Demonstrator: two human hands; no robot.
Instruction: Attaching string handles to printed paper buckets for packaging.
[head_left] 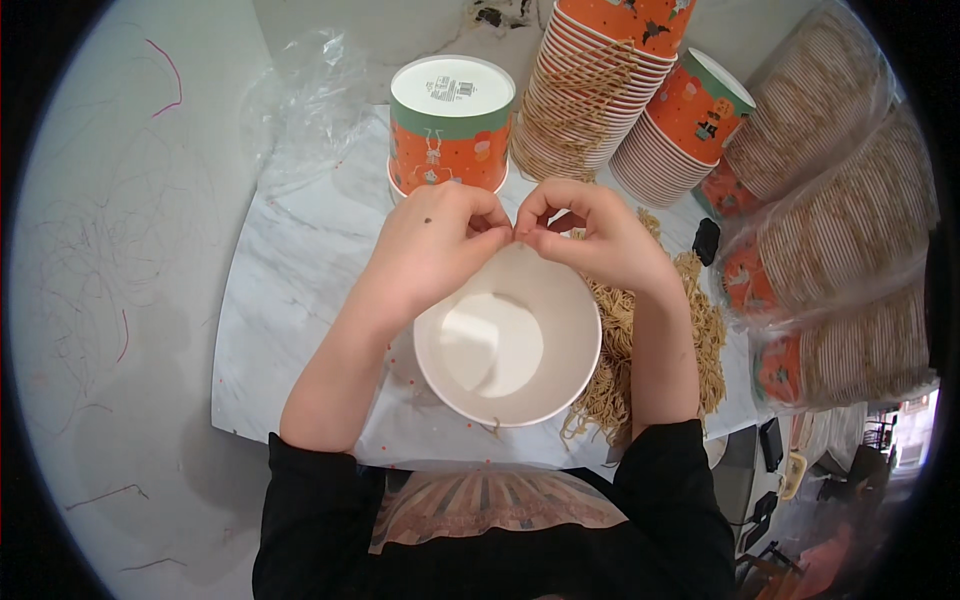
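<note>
On the marble table, both hands' fingers pinch together over a white cup.

Both bare forearms come up from the lower edge of the view, black sleeves pushed to about the elbows, and slant inward so that the two hands meet in the middle. The left hand lies back up, a small dark spot on it, its fingers curled in and its thumb and forefinger pinched together at the tips. The right hand mirrors it, knuckles arched high, fingertips bent down and pressed close against those of the left hand.
</note>
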